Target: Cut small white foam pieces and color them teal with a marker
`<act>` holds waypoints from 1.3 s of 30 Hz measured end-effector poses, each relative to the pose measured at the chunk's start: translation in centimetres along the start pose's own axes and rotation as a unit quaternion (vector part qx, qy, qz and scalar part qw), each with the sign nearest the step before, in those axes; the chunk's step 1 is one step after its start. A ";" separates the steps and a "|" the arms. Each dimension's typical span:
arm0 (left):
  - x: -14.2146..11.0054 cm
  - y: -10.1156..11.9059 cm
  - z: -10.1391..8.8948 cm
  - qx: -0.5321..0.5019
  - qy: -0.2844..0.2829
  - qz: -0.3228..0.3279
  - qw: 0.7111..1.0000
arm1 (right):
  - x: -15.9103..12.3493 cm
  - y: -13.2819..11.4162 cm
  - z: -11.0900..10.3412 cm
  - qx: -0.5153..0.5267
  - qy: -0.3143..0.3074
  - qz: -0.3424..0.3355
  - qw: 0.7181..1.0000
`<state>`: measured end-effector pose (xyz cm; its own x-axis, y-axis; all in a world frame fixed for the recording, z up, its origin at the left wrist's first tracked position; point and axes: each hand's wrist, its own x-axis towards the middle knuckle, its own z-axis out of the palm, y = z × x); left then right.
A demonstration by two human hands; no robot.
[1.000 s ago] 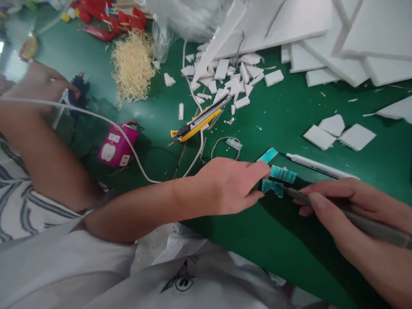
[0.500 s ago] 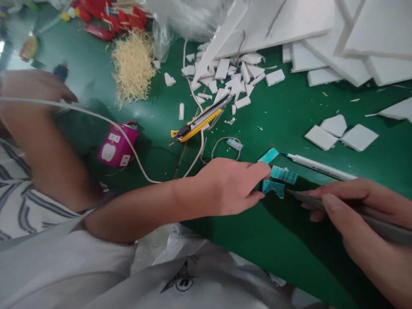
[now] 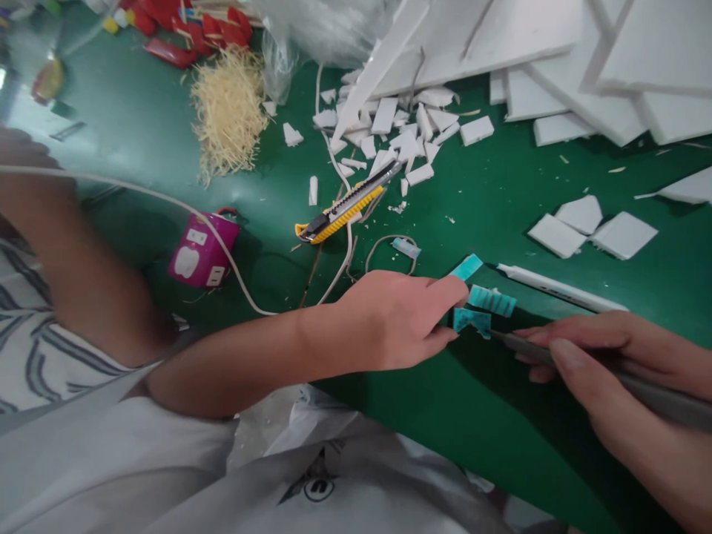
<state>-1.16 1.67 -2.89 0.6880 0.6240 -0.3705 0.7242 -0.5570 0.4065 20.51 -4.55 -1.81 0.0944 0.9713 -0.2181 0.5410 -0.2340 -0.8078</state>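
Left hand (image 3: 397, 319) lies low on the green bench (image 3: 489, 193), fingertips pinching the near edge of a small jagged teal foam piece (image 3: 472, 320) and pinning it flat to the bench; right hand (image 3: 606, 371) is clenched around a slim grey pen-shaped cutting tool (image 3: 639, 389), thumb along the shaft, the tool's tip touching the right side of that teal piece; the piece sits between the two hands, at the near middle of the bench.

Just beyond it lies a ribbed teal foam strip (image 3: 492, 300), and beside the left index fingertip a smaller plain teal chip (image 3: 466, 266); a white pen-like stick (image 3: 561, 288) lies slantwise just behind these, apart from the right hand.

Further back: a yellow and black utility knife (image 3: 343, 208) among a scatter of white foam offcuts (image 3: 400, 137); large white foam boards (image 3: 556, 52) stacked at the far right; three white foam squares (image 3: 592, 226) to the right; a heap of pale yellow shredded strands (image 3: 228, 111); a magenta plug adapter (image 3: 203, 248) with a white cable (image 3: 167, 200) crossing over it.

At far left, another person's bare arm (image 3: 72, 252) and striped sleeve (image 3: 33, 356); their hand is out of view.
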 end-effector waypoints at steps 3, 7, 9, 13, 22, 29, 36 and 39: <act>0.1 0.0 -0.1 -0.005 -0.006 0.002 1.000 | 0.0 -0.2 0.0 -0.019 -0.014 -0.011 1.000; 0.0 -0.1 -0.1 -0.009 -0.001 0.004 1.000 | -0.1 -0.1 0.0 -0.050 -0.012 -0.030 0.998; -0.1 -0.1 -0.1 -0.010 0.002 0.007 1.000 | -0.2 0.1 -0.1 -0.053 -0.007 -0.032 0.998; -0.1 0.0 -0.1 -0.004 0.004 0.002 1.000 | -0.3 0.3 -0.2 -0.040 -0.023 -0.051 0.998; 0.0 0.0 -0.1 -0.001 -0.011 0.004 1.000 | -0.4 0.4 -0.3 -0.043 0.019 -0.100 0.994; 0.1 0.3 -0.3 0.004 -0.020 -0.008 1.000 | -1.2 1.2 -0.8 0.001 0.073 -0.079 0.994; 0.2 0.6 -0.3 0.009 -0.025 0.002 1.000 | -0.7 1.4 -1.2 0.042 0.087 -0.052 0.994; 0.3 0.9 -0.4 0.017 -0.031 -0.005 0.999 | -0.6 1.2 -1.3 0.038 0.092 -0.048 0.994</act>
<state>-0.33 1.58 -2.36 0.6810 0.5955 -0.4262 0.7320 -0.5690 0.3746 22.23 -5.33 -1.94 0.2005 0.9788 -0.0409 0.4900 -0.1364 -0.8610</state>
